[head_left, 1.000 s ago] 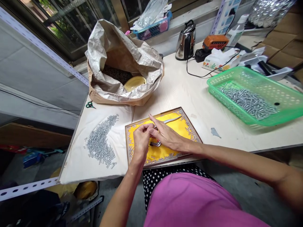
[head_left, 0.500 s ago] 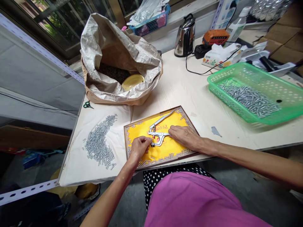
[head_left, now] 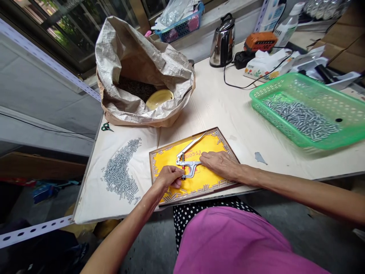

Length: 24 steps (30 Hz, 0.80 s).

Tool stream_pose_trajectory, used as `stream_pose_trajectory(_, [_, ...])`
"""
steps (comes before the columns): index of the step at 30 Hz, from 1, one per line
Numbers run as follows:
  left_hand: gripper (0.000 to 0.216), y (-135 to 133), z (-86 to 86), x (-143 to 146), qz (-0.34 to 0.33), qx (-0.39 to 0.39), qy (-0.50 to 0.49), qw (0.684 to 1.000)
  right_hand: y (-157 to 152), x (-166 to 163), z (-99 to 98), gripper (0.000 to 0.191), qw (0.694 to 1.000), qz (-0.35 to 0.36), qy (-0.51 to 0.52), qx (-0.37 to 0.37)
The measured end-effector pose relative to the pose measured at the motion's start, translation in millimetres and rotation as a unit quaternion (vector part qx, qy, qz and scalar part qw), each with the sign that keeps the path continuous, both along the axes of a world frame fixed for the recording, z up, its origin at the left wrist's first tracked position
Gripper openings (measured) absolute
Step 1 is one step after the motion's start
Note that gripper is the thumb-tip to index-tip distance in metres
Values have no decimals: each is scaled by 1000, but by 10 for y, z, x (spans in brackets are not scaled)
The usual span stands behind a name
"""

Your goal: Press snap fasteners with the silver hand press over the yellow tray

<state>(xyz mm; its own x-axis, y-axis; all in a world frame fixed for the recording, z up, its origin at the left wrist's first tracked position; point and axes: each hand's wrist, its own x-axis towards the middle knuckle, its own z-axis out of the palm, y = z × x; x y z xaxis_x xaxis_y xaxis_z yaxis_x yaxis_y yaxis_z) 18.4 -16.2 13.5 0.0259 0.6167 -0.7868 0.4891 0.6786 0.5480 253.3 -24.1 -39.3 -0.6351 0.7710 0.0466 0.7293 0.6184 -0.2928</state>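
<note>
On the yellow tray (head_left: 211, 146) near the table's front edge, a metal hand press (head_left: 190, 166) is laid flat, its long upper handle raised towards the far right. The left hand (head_left: 169, 178) is curled at the tool's jaw end with its fingertips drawn together; whether a small part is pinched there cannot be told. The right hand (head_left: 221, 163) is laid loosely open over the lower handle, touching it without gripping it. Small metal sleeves (head_left: 121, 173) are heaped on a white cloth (head_left: 94, 198) to the left. A paper sack (head_left: 142, 64) stands further back, and a green basket (head_left: 313, 89) of sleeves is set at the far right.
</note>
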Motion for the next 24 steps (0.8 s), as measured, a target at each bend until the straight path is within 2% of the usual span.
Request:
stream_pose_trajectory(9, [22,-28,48,-2,12,-19,12,1000,60,2,100,18,999,27,-20,-2])
stream_pose_trajectory(10, [22,-34,52,-4,10,-20,14,1000,77,11,117,24,999,32,-15,15])
stream_pose_trajectory(13, [20,-35,70,-2,0,-26,20,999,175,42,148,63,997,20,-11,68])
stream_pose_trajectory(15, [19,-27,81,3,-6,-31,25,999,268,56,153,82,996,8,-28,79])
stream_pose_trajectory(18, [23,-18,81,5,-10,-32,28,999,390,62,141,89,996,14,-49,71])
stream_pose_trajectory(24, [27,-24,52,-8,-13,-27,32,999,439,52,107,90,997,18,-37,69])
